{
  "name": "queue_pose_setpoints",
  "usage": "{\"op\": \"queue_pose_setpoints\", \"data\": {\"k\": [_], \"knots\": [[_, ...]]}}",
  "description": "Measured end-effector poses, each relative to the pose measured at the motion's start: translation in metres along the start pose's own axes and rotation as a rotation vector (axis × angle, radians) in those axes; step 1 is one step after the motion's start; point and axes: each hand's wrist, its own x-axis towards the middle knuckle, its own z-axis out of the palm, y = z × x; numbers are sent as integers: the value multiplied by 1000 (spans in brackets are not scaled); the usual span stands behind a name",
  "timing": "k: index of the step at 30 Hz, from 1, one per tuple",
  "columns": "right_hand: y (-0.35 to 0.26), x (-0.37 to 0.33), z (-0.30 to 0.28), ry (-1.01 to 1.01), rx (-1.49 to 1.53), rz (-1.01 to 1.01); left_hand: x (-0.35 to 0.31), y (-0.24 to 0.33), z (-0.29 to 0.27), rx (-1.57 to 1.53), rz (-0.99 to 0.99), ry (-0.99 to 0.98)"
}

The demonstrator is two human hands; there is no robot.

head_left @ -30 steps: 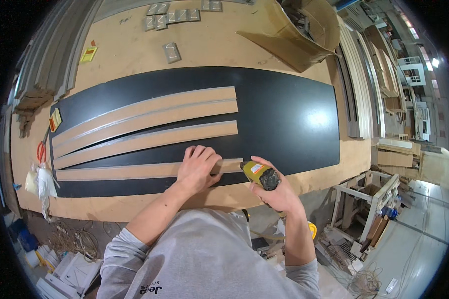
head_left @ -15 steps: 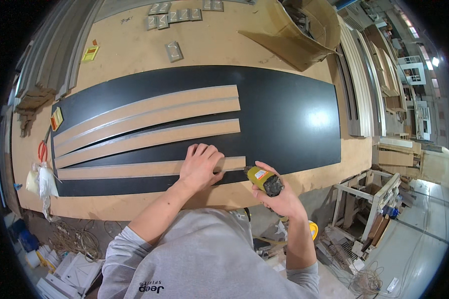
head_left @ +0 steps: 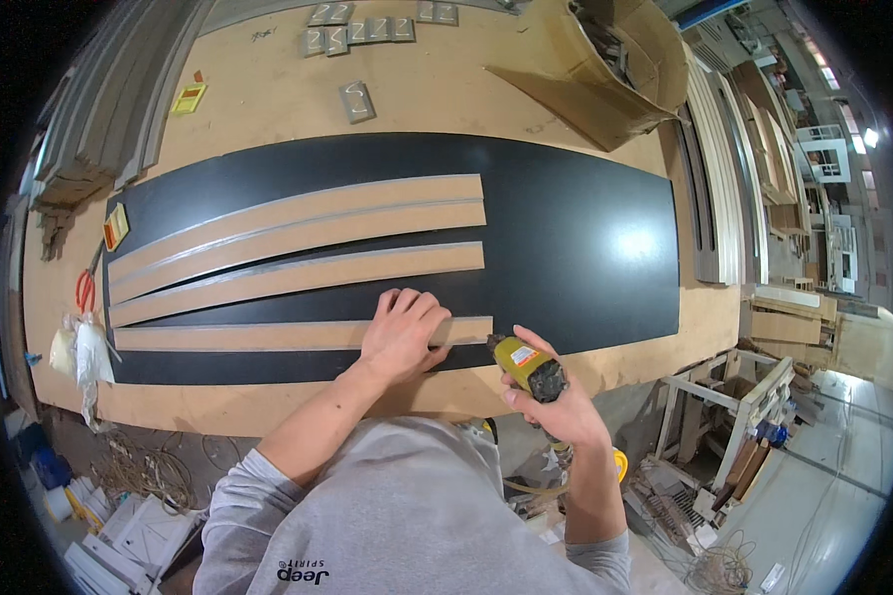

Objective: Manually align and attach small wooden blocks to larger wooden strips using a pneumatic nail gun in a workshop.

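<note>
My left hand (head_left: 404, 332) holds the nearest long tan strip (head_left: 238, 337) close to its right end, fingers over the far edge and thumb at the near edge. The strip, edged in grey, lies flat on a large black panel (head_left: 575, 208). My right hand (head_left: 569, 409) is wrapped round a yellow-green and black hand tool (head_left: 526, 365), its exact kind unclear. The tool's dark nose is at the strip's right end; whether they touch I cannot tell. Farther back, another tan strip (head_left: 367, 270) and a grooved tan piece (head_left: 367, 213) fan out toward the right.
A cardboard box (head_left: 605, 89) stands at the back right of the table. Small grey blocks (head_left: 357, 102) lie at the back. Stacked grey boards (head_left: 104, 119) fill the left side. Red-handled scissors (head_left: 86, 290) and a plastic bag (head_left: 91, 362) sit at the left edge.
The whole view has shifted slightly. Both hands keep their places on the strip and the tool, with hardly any movement.
</note>
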Motion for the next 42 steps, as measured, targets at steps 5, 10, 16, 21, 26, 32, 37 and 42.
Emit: {"op": "queue_pose_setpoints", "data": {"k": [5,10,16,21,26,32,37,42], "knots": [[-15,6,14,-30,-33,46,-2,-1,1,-22,27,17],[-17,23,18,-57,-51,7,-2,-2,1,-25,55,53],[-18,28,22,-51,-82,5,-2,-2,-1,-33,47,44],[-21,22,20,-82,-23,95,-3,-3,1,-41,43,36],[-4,15,22,-67,-98,24,-4,-3,1,-40,45,37],[-12,13,24,-41,-131,67,0,-3,2,-24,32,15],[-4,14,24,-30,-70,-18,-1,-4,3,-20,32,15],[-16,10,15,-28,76,63,-3,-4,3,-29,47,30]]}}
